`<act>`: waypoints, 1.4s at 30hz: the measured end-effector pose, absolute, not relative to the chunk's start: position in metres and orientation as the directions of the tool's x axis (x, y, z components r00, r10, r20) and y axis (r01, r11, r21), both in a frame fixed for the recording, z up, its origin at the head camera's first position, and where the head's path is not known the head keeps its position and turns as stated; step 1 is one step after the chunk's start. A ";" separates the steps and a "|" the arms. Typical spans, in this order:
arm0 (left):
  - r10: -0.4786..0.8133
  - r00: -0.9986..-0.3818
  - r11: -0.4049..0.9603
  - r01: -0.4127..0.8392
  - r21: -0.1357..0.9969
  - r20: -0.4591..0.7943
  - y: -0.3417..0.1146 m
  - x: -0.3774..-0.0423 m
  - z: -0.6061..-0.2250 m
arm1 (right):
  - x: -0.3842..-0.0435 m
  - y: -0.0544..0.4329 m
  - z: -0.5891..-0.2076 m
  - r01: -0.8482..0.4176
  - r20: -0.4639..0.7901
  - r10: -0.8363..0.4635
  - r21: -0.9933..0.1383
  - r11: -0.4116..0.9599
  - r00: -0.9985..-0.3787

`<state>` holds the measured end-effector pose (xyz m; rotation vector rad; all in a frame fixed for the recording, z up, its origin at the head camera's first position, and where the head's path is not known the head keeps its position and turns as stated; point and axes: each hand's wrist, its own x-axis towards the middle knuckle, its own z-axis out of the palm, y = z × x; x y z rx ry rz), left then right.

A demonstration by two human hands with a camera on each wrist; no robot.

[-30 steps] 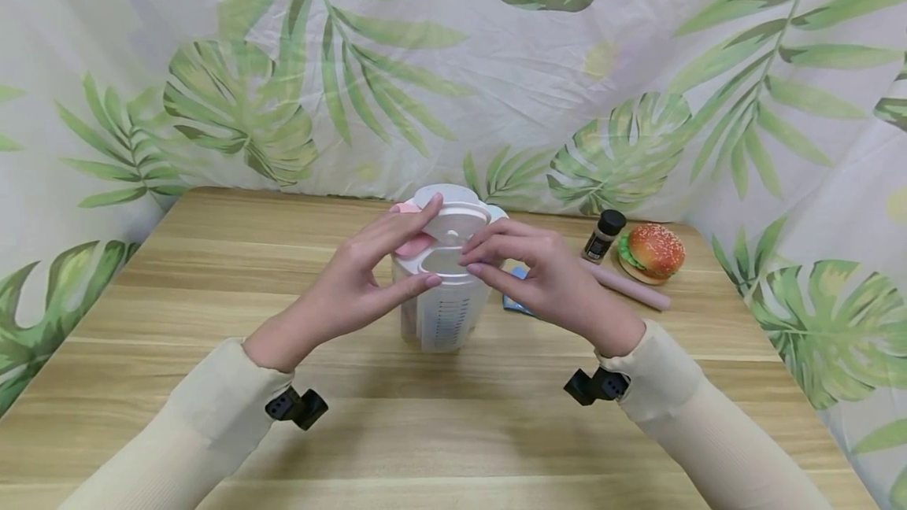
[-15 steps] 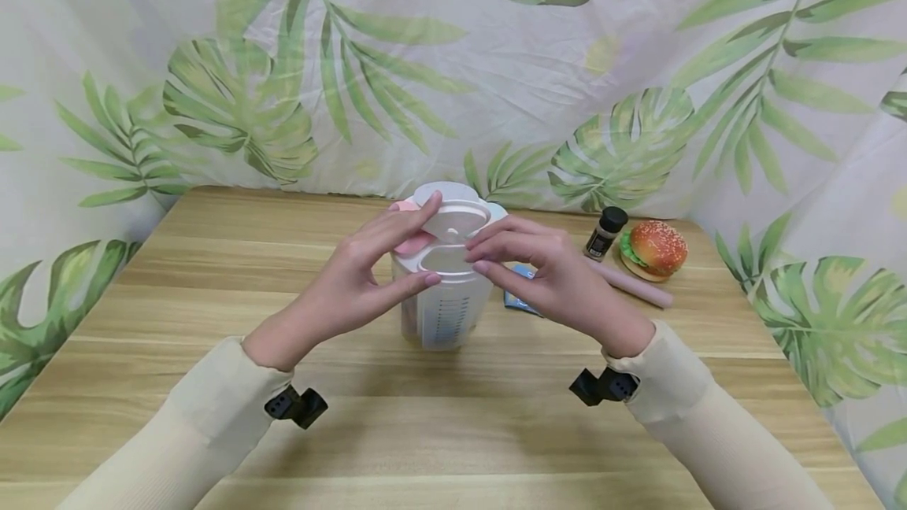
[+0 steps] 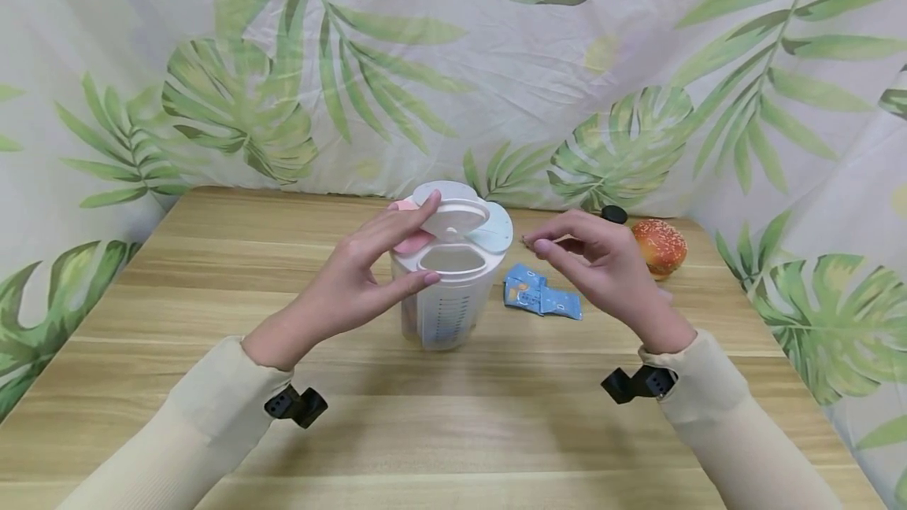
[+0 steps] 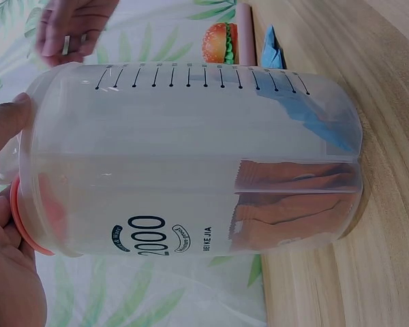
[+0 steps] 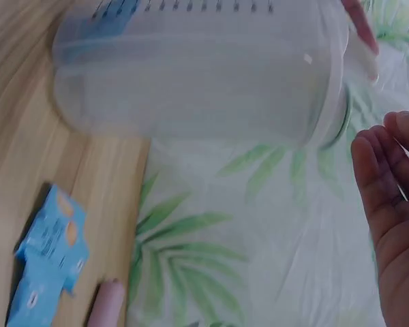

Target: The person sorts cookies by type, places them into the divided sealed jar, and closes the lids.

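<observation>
Canister (image 3: 453,317) centre stage, standing upright on the desk (image 3: 460,447) with its near flap (image 3: 457,219) raised and the mouth (image 3: 453,260) below it uncovered! Over its left side, the left hand (image 3: 340,286) is spread wide, one finger against the flap, the thumb at the front rim. That looks like the weak point: should the finger slip, the flap could drop across the mouth; should the hand press too hard on one side, the tall body might tip, spilling the orange-brown packets (image 4: 293,214) lying in the canister's base. Right of the canister, clear of the lid, comes the right hand (image 3: 602,258), held narrow, fingertips close to the thumb; whether anything small is pinched there, I can't tell. Anything loose would probably land on the desk beside the canister. And watch that low wrist: blue packets (image 3: 526,292) lie just right of the canister, a toy burger (image 3: 659,246) and black-capped bottle (image 3: 613,214) farther right, where a careless sweep could knock them.
</observation>
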<state>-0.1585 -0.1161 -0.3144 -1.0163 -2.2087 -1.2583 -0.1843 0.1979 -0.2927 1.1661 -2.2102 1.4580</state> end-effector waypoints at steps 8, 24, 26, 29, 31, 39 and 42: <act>0.399 -0.654 0.331 0.757 0.564 0.643 -0.116 -0.159 -0.313 | -0.200 0.232 -0.317 -0.511 0.270 -0.470 -0.683 0.522 -0.841; 0.396 -0.660 0.337 0.751 0.568 0.638 -0.117 -0.159 -0.313 | -0.231 0.265 -0.384 -0.405 -0.061 -0.525 -0.563 0.721 -0.849; 0.396 -0.663 0.336 0.749 0.572 0.636 -0.117 -0.159 -0.313 | -0.232 0.265 -0.389 -0.405 -0.071 -0.530 -0.563 0.721 -0.845; 0.396 -0.668 0.338 0.744 0.576 0.630 -0.117 -0.158 -0.312 | -0.234 0.265 -0.394 -0.420 -0.076 -0.541 -0.543 0.727 -0.838; 0.397 -0.670 0.339 0.742 0.578 0.628 -0.117 -0.158 -0.312 | -0.235 0.265 -0.396 -0.431 -0.071 -0.544 -0.528 0.732 -0.836; 0.395 -0.667 0.336 0.745 0.576 0.632 -0.117 -0.158 -0.312 | -0.235 0.264 -0.397 -0.447 -0.065 -0.542 -0.488 0.750 -0.838; 0.396 -0.665 0.332 0.746 0.577 0.633 -0.117 -0.159 -0.312 | -0.235 0.265 -0.397 -0.440 -0.071 -0.534 -0.482 0.758 -0.842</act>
